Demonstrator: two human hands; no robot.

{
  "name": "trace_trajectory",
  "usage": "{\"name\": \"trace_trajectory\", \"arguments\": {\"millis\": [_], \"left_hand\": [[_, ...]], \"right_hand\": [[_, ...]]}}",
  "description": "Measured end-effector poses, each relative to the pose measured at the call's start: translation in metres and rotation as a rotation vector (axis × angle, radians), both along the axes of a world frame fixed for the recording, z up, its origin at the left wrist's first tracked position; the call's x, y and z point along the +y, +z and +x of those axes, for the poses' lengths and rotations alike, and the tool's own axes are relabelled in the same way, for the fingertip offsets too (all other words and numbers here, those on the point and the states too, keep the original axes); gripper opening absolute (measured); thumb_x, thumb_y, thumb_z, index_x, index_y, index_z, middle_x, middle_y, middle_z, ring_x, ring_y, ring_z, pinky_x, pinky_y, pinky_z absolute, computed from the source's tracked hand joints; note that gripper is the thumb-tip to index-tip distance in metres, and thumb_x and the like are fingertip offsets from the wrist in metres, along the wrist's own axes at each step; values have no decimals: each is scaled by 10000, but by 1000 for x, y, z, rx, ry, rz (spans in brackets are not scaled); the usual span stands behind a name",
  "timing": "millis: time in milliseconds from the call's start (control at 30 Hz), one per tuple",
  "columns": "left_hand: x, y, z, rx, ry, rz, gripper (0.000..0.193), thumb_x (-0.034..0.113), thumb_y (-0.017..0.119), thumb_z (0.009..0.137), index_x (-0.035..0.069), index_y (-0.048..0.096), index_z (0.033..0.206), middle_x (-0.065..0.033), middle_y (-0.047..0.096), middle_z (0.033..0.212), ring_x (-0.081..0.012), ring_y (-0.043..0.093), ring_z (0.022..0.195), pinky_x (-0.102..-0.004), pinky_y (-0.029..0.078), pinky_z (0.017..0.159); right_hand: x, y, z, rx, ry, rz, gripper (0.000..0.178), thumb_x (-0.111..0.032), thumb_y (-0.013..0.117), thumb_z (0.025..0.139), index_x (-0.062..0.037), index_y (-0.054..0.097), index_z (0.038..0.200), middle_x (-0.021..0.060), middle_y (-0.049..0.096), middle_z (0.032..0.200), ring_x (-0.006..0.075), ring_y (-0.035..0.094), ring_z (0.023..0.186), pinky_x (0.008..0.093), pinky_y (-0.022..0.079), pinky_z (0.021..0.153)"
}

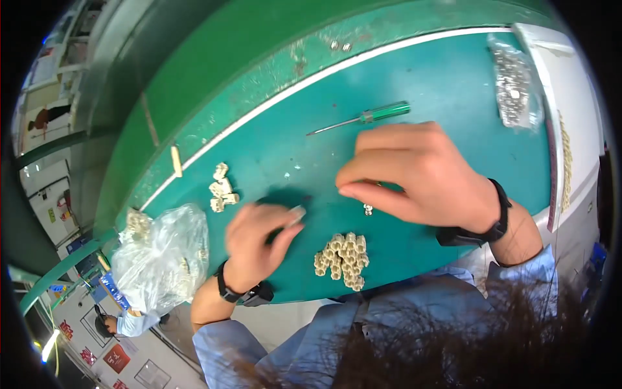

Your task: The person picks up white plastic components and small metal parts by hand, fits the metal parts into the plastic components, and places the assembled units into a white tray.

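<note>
Cream blocks with hollow ends lie in a close-set cluster (pixel 341 259) on the green tabletop (pixel 453 74), near my body and between my forearms. Beyond my left hand (pixel 261 238) sits a smaller, looser group (pixel 222 189) of similar cream blocks. More cream pieces show through the clear plastic bag (pixel 159 253) at the far left, so I judge plenty is left to handle; which group is finished, I cannot tell. My left hand is curled, thumb and forefinger nearly meeting by something small and pale; blur keeps me from telling whether it is gripped. My right hand (pixel 414 178) has its thumb brought to its fingertips, and I can't tell whether anything is pinched there. Small metal parts (pixel 368 209) lie just below it, and a clear bag of metal parts (pixel 514 91) lies at the far right, well stocked. The green-handled screwdriver (pixel 385 113) lies beyond my right hand, untouched.
</note>
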State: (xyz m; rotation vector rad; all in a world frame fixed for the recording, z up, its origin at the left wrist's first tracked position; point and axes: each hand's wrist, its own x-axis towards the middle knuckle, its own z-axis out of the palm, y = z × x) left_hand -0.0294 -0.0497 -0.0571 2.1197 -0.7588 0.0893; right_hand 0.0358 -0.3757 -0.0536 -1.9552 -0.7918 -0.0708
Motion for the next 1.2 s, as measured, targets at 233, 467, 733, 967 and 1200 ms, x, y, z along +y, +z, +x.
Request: {"name": "trace_trajectory", "arguments": {"millis": [233,467,733,967,1200], "left_hand": [[-6,-15,-3,-224,138,-313,176,123,867,1009,42,782,1141,-110,738,1009,-232,676,844,-341,531,705],[-23,5,15,-221,159,-61,181,122,861,989,32,827,1142,-54,751,1064,-182,692,893,-299,531,750],[-20,36,14,65,172,105,161,10,795,983,15,817,1143,-51,751,1045,-148,737,973,-288,543,781],[-30,-1,13,230,7,-147,195,-14,810,990,14,797,1182,-99,820,1074,-137,752,953,-275,580,811],[-21,-9,16,276,-103,-155,234,-13,847,969,35,782,1189,-92,865,1136,-158,801,1020,-285,595,828]], "right_hand": [[-8,3,1,-32,-26,41,106,-161,843,972,-66,849,1018,81,745,856,220,692,701,390,546,641],[-1,-1,10,-132,-59,87,148,-196,833,977,-58,863,1022,95,771,888,229,728,754,388,572,694],[-7,7,9,-128,-76,31,162,-209,826,988,-54,862,1020,97,786,910,240,739,777,390,584,718],[-75,46,32,-128,-274,-141,196,-246,804,981,-58,860,987,139,839,954,343,804,894,446,622,802],[-153,61,19,-9,-669,-412,105,-138,837,926,-61,852,996,104,818,933,285,776,828,400,610,779]]}}
